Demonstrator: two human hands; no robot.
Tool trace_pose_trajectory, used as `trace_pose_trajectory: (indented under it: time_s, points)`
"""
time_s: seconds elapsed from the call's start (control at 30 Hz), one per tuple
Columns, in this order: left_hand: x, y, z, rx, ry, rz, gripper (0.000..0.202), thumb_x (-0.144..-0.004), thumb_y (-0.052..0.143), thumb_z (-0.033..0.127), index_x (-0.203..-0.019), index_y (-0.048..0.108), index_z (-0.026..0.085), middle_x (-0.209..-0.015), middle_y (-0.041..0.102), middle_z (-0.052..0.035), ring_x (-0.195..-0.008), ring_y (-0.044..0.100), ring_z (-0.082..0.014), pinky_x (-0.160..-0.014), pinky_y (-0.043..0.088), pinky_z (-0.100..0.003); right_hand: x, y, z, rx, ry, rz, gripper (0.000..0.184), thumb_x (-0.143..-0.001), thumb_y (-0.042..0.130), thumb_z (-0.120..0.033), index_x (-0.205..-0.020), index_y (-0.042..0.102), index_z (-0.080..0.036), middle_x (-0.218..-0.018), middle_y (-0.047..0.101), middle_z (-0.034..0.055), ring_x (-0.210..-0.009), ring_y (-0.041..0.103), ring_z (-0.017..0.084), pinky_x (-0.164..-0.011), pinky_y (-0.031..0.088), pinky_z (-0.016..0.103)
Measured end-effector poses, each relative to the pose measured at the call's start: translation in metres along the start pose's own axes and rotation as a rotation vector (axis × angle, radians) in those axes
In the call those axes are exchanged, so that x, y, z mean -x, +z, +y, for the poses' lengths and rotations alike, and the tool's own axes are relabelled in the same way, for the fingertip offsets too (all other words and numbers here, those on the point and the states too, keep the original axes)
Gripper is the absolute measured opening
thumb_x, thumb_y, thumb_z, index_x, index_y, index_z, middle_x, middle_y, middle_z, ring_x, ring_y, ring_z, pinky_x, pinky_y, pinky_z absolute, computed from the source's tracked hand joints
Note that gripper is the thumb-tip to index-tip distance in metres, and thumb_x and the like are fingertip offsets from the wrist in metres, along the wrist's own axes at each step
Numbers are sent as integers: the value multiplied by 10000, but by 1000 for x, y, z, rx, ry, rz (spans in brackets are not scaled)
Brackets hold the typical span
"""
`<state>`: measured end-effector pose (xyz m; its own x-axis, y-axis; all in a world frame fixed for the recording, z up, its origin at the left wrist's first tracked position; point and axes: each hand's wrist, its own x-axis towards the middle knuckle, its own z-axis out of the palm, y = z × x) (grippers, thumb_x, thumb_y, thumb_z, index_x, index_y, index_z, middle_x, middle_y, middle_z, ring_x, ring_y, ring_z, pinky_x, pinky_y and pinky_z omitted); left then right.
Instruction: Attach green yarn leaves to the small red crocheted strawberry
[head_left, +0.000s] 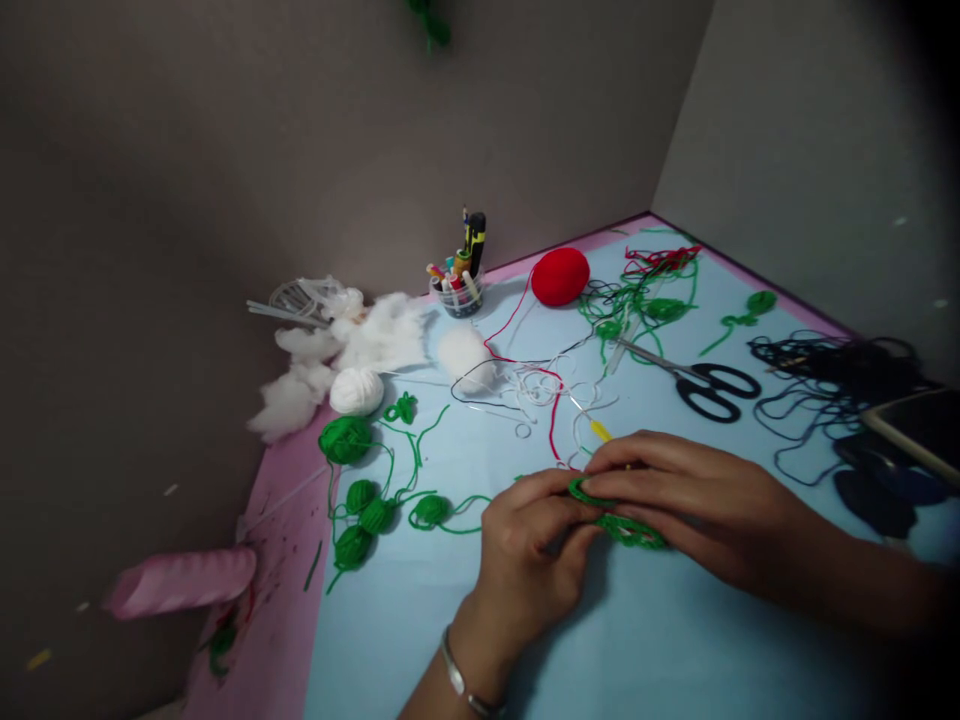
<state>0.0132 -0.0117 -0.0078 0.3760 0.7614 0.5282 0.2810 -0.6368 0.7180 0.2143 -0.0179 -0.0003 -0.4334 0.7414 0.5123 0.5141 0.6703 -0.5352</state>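
A green crocheted piece (632,532) is held between both hands above the blue sheet, low and right of centre. My left hand (536,540), with a silver bracelet at the wrist, pinches its left edge between thumb and fingers. Over its top lies my right hand (682,490), fingers closed against the piece and covering much of it. Just beyond the fingertips lies a yellow-handled hook or needle (600,430). A red yarn strand (556,420) runs down toward the hands. Whether it joins the green piece is hidden.
Black-handled scissors (709,390) lie to the right, near tangled dark yarn (832,365). Farther back are a red yarn ball (561,277) and a pen cup (456,296). White stuffing (382,335), a white yarn ball (356,391) and several green yarn bundles (352,548) occupy the left side.
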Motion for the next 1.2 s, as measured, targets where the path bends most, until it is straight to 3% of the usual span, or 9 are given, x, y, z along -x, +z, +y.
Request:
trace_pose_trajectory:
  time_s: [0.17,0.43,0.63,0.77,0.9,1.2]
  points:
    - [0,1,0,6,0,18,134,-768,737,75,-868,753,163,-938,776,-95,-840,744,-177,-769,633,-278,3,6,1,-31,-10,12,249,-983,491,-170,-1129,673,-254,-1009,701,64,-905,686,188,-747,594,315]
    - [-2,3,5,47,-36,9,122,-767,720,65,-847,736,156,-1012,740,-118,-815,733,-165,-752,627,-276,-3,1,-2,51,-19,75,231,-960,500,-131,-957,700,-246,-860,716,32,-765,688,159,-658,560,283]
    - [-1,2,3,-40,-77,13,64,-796,751,154,-795,690,172,-720,701,-31,-638,669,-141,-590,585,-236,-8,-7,-4,145,3,112,154,-959,539,-176,-1001,673,-241,-815,778,23,-750,740,181,-675,605,304]
    - [2,2,3,-56,-123,-13,191,-821,758,221,-984,673,168,-760,738,-30,-594,678,-130,-568,583,-222,-7,-9,-3,138,33,105,149,-949,563,-178,-1002,684,-247,-814,792,17,-749,757,180,-662,620,289]
    - [4,3,2,-135,-48,-58,372,-877,713,308,-1219,629,189,-767,755,-19,-592,689,-131,-608,601,-239,-6,-7,-3,108,30,63,172,-943,564,-168,-979,705,-260,-805,794,1,-762,765,179,-689,625,284]
    - [5,8,-1,-228,-21,-8,293,-921,647,319,-1172,672,170,-781,731,-48,-658,683,-152,-606,588,-249,0,5,2,18,-5,63,211,-946,547,-170,-1043,703,-273,-876,791,7,-813,761,191,-767,632,317]
